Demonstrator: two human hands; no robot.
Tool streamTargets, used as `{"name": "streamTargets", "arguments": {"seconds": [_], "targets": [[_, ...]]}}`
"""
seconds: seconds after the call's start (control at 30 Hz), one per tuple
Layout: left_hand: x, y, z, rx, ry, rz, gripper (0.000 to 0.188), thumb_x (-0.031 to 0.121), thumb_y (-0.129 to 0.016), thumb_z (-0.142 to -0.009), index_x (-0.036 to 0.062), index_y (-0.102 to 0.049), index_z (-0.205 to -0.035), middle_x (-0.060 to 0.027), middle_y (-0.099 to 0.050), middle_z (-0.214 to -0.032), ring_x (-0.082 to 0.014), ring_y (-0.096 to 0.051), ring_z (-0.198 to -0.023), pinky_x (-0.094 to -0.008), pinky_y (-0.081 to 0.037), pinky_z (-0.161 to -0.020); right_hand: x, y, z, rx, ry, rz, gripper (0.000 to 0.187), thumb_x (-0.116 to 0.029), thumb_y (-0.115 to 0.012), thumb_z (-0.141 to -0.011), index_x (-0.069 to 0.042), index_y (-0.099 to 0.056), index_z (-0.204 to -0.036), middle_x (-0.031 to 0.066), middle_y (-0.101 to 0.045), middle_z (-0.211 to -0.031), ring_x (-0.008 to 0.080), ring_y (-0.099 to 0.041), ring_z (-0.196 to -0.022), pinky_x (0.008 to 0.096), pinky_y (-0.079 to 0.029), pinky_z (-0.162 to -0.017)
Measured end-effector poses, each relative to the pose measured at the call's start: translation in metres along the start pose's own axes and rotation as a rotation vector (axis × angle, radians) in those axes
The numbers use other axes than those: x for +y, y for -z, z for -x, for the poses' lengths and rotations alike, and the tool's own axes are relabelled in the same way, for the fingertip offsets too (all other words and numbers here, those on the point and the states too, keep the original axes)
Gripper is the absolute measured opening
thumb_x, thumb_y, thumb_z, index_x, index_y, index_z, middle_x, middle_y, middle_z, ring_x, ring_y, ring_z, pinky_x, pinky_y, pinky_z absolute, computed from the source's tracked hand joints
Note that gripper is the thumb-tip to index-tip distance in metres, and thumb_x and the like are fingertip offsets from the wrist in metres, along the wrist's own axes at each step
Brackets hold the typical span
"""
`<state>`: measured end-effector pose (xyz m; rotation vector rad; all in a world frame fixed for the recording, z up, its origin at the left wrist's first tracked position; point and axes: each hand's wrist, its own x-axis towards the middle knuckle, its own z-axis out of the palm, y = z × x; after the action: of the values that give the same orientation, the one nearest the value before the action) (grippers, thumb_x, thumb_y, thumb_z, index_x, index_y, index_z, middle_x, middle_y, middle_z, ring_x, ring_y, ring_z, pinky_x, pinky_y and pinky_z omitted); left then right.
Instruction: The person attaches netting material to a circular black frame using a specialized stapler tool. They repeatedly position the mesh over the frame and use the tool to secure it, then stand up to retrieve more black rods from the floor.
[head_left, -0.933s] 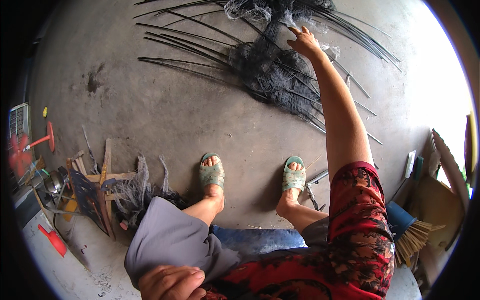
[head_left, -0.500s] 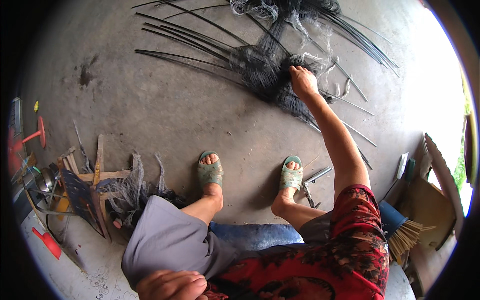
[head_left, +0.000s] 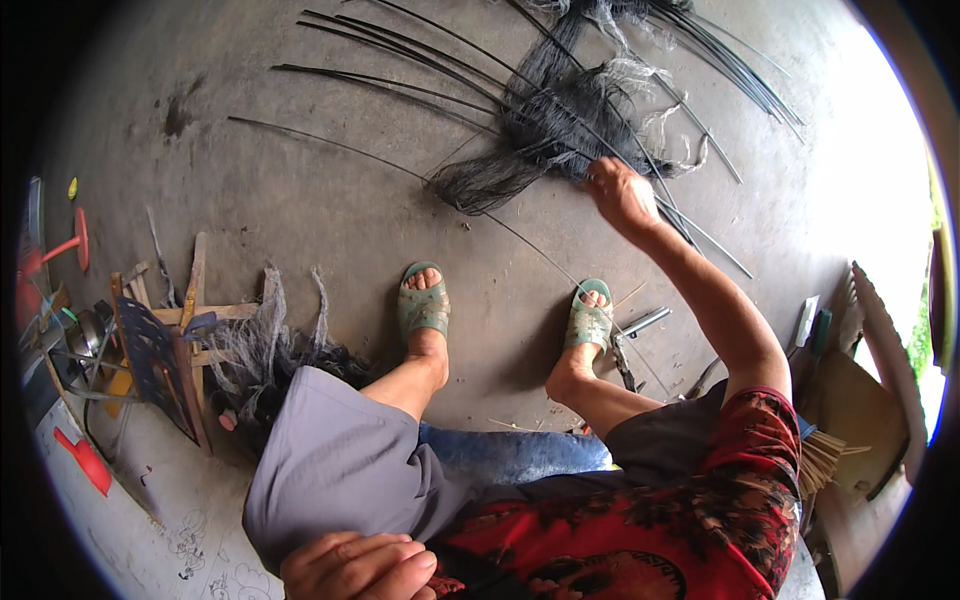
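Note:
Out over the floor, my right hand (head_left: 622,197) has its fingers closed at the near edge of a heap of black netting (head_left: 560,120). Its fingertips are slightly blurred and pinch the mesh. Long thin dark rods (head_left: 400,48) run through the netting and stick out to the left and right. One single rod (head_left: 330,148) lies nearer to me, with a bunch of mesh (head_left: 480,185) around it, and stretches toward my right foot. Low in the view, my left hand (head_left: 360,568) rests by my lap with curled fingers; its palm is hidden.
At left stand a wooden frame (head_left: 190,350) draped with grey mesh (head_left: 270,340) and a red plastic object (head_left: 80,240). Beside my right foot lies a metal tube (head_left: 645,322). Thin sticks (head_left: 822,455) and leaning boards (head_left: 860,400) are at right. A blue seat (head_left: 510,455) is under me.
My right hand has drawn nearer and slightly right. Part of the netting and one rod have come away from the heap toward my feet. My left hand has barely shifted.

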<state>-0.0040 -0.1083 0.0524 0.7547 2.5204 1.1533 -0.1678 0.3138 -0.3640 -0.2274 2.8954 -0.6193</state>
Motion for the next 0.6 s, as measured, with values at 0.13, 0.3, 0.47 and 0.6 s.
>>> {"name": "streamTargets", "arguments": {"seconds": [0.13, 0.3, 0.47, 0.6], "targets": [[0.004, 0.005, -0.001, -0.042, -0.028, -0.029, 0.025, 0.014, -0.076, -0.106, -0.0008, -0.075, -0.126, -0.0167, -0.080, -0.112, -0.0333, -0.080, -0.096, -0.0448, -0.066, -0.082, 0.081, -0.025, -0.042, 0.167, -0.141, 0.236, 0.031, -0.030, -0.076, -0.103, -0.006, -0.067, -0.120, 0.0220, -0.072, -0.115, 0.0469, -0.071, -0.112, 0.0561, -0.058, -0.094], [0.008, -0.012, 0.011, -0.018, -0.080, -0.038, 0.031, 0.020, -0.080, -0.105, 0.0024, -0.076, -0.130, -0.0147, -0.080, -0.113, -0.0328, -0.080, -0.097, -0.0448, -0.066, -0.084, 0.081, 0.000, -0.060, 0.062, -0.153, 0.125, 0.022, -0.033, -0.069, -0.108, -0.015, -0.069, -0.121, 0.0179, -0.077, -0.112, 0.0449, -0.075, -0.107, 0.0571, -0.060, -0.088], [-0.040, -0.022, 0.009, 0.157, -0.114, 0.087, 0.050, 0.022, -0.088, -0.097, -0.0053, -0.072, -0.136, -0.0182, -0.080, -0.115, -0.0336, -0.080, -0.101, -0.0363, -0.064, -0.082, -0.010, 0.149, -0.039, 0.310, 0.186, -0.025, 0.020, -0.029, -0.070, -0.111, -0.010, -0.073, -0.116, 0.0179, -0.078, -0.099, 0.0393, -0.078, -0.088, 0.0474, -0.061, -0.077], [-0.069, -0.026, -0.028, 0.442, -0.037, 0.790, 0.078, 0.020, -0.071, -0.110, -0.0125, -0.033, -0.170, -0.0293, -0.055, -0.160, -0.0365, -0.057, -0.149, -0.0506, -0.044, -0.125, -0.117, 0.241, 0.047, 0.315, 0.313, -0.202, 0.016, -0.020, -0.074, -0.108, -0.005, -0.077, -0.112, 0.0156, -0.078, -0.093, 0.0325, -0.076, -0.080, 0.0409, -0.061, -0.075]]}}
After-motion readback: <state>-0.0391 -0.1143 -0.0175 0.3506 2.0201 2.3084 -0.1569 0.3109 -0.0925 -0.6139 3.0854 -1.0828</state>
